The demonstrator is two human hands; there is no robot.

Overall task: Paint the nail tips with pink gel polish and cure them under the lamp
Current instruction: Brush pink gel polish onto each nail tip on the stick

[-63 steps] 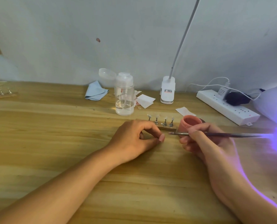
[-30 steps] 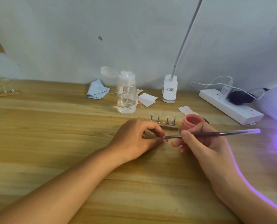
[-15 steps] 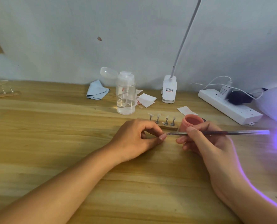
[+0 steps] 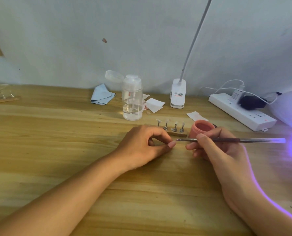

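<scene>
Evidently painting is the step in hand: the right hand has its fingers clamped pen-fashion on the brush. Its bristles meet, or very nearly meet, a pinkish nail tip pinched between thumb and forefinger of the left hand, low over the bench. Four bare tips stand on their holder just behind, beside the open pink gel pot (the lamp glows violet at far right). The next move probably calls for short, steady strokes, then a reload from the pot.
</scene>
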